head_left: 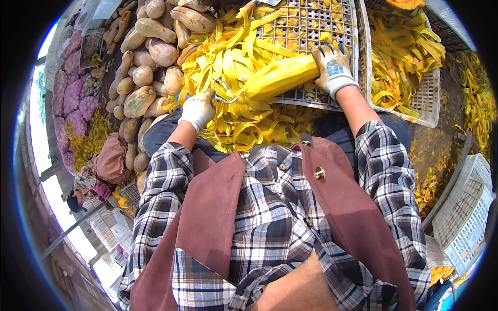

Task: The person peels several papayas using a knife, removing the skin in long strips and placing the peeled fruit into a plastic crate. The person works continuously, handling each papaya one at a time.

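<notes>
A long peeled squash (284, 77) with bright yellow flesh lies slanting over a heap of peel and a plastic crate. My right hand (334, 68), in a white glove with a worn, printed back, grips its far right end. My left hand (197, 108), gloved too, is closed around what looks like a peeler (227, 97). Only the metal frame of that tool shows, close to the squash's near left end; its handle is hidden in the glove. Ribbons of yellow peel (229, 66) pile up around the left hand and hang down between my knees.
Unpeeled tan squashes (142, 76) are heaped on the left. Under the squash is an upturned grid crate (311, 23); right of it stands a crate of peel (404, 66). Pink net sacks (76, 97) line the far left, where another person (101, 167) bends over. White crates (465, 210) sit at lower right.
</notes>
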`<state>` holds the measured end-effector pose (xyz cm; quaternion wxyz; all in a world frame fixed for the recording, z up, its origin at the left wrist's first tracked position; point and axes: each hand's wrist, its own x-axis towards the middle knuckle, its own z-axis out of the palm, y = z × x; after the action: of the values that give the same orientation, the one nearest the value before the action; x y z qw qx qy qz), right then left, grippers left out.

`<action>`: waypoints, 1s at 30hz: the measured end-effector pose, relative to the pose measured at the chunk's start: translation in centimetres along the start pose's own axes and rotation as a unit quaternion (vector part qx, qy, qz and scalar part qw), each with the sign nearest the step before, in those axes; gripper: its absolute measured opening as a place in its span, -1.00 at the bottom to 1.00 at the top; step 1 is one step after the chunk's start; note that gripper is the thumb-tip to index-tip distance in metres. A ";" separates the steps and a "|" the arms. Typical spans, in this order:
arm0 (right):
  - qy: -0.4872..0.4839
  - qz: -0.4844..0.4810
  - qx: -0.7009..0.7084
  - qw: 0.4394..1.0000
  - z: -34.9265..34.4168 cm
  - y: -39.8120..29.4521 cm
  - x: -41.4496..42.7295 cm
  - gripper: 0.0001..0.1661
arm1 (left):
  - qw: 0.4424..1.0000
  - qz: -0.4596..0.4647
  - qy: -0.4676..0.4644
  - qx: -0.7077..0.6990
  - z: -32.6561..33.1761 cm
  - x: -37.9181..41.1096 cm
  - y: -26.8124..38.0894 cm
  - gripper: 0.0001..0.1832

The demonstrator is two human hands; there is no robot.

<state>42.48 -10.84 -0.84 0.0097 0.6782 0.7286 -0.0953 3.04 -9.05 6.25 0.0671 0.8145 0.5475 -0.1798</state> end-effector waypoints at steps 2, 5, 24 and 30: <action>0.001 -0.002 0.001 1.000 -0.3 -0.1 0.2 0.02 | 0.994 0.028 0.098 -0.024 -1.9 1.1 2.6 -0.72; -0.011 0.002 0.005 1.000 -0.9 -0.3 0.6 0.00 | 0.986 0.137 0.078 -0.047 -5.1 4.2 9.4 -0.79; -0.075 0.022 -0.038 0.996 -2.8 -1.0 1.5 0.03 | 0.982 0.088 0.113 -0.122 2.3 1.3 2.5 -0.60; -0.078 0.035 -0.046 0.995 -2.4 -1.1 1.7 0.07 | 0.991 0.096 0.046 -0.082 4.5 1.0 -0.5 -0.60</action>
<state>41.53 -8.89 1.45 0.1004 0.6924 0.7054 -0.1139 1.98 -9.35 1.76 0.1260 0.8625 0.4818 -0.0894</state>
